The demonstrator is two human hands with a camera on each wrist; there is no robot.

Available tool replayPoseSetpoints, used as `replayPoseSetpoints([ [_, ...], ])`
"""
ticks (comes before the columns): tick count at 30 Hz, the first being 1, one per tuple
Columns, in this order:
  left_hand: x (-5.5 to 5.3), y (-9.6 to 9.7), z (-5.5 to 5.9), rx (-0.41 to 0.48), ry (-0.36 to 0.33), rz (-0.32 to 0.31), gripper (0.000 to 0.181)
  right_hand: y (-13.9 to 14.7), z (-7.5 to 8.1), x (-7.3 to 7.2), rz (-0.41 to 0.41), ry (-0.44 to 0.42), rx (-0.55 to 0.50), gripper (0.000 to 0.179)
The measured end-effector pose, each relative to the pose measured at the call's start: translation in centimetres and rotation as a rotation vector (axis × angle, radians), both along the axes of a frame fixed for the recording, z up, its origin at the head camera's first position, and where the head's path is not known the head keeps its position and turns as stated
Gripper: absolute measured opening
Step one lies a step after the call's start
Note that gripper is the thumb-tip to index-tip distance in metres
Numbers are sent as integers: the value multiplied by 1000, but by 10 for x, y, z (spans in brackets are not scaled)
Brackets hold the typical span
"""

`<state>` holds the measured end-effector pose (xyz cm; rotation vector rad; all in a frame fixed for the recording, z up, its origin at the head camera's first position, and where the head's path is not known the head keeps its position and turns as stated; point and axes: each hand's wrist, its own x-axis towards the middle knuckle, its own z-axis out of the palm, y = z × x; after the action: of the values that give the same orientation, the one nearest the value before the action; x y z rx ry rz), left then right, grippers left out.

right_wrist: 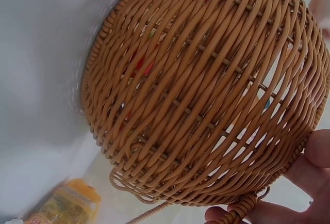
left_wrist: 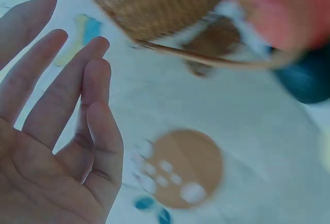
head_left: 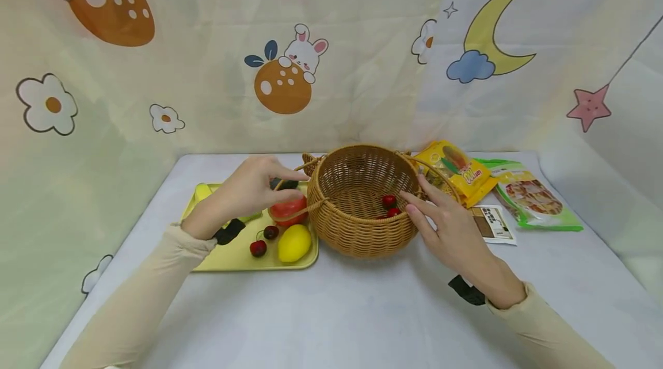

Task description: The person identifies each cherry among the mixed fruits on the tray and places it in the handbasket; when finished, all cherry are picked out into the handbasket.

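A round wicker basket [head_left: 362,236] stands mid-table, its two handles folded outward; a few cherries [head_left: 389,201] lie inside. My left hand [head_left: 254,187] hovers at the left handle [head_left: 312,206], thumb and fingers apart; in the left wrist view its loosely bent fingers hold nothing. On the right, my right hand [head_left: 450,225] touches the rim with extended fingers beside the right handle [head_left: 446,180]. The right wrist view shows its fingertips [right_wrist: 304,175] at the rim and handle base. Under the left hand, a yellow tray [head_left: 233,262] carries a red fruit [head_left: 290,212], a lemon [head_left: 294,243] and cherries [head_left: 258,248].
Right of the basket lie a yellow snack bag [head_left: 461,176], a green-edged food packet [head_left: 536,196] and a small white-brown packet [head_left: 494,224]. A dark rounded thing [head_left: 284,184] sits behind the red fruit. A printed cloth [head_left: 362,69] hangs along the table's back edge.
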<state>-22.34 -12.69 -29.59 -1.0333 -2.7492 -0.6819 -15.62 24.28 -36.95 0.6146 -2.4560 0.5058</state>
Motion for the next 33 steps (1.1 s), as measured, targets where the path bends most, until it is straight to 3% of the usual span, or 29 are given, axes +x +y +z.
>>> replayPoseSetpoints([
  [3,18,-30,-15,0,-33,94,37,-1,2,1,1,2,2,36],
  [9,52,-77,-48,32,-44,179,36,0,0,1,-12,0,1,36],
  [13,69,-98,-69,56,-71,222,35,-1,0,2,-12,1,-2,36],
  [17,80,-108,-76,67,-73,266,34,-2,1,2,-5,12,-2,36],
  [25,75,-101,-94,34,-117,263,41,-1,0,1,-6,6,-4,36],
  [33,62,-84,-111,-40,-92,272,46,-1,1,0,-12,-2,-1,35],
])
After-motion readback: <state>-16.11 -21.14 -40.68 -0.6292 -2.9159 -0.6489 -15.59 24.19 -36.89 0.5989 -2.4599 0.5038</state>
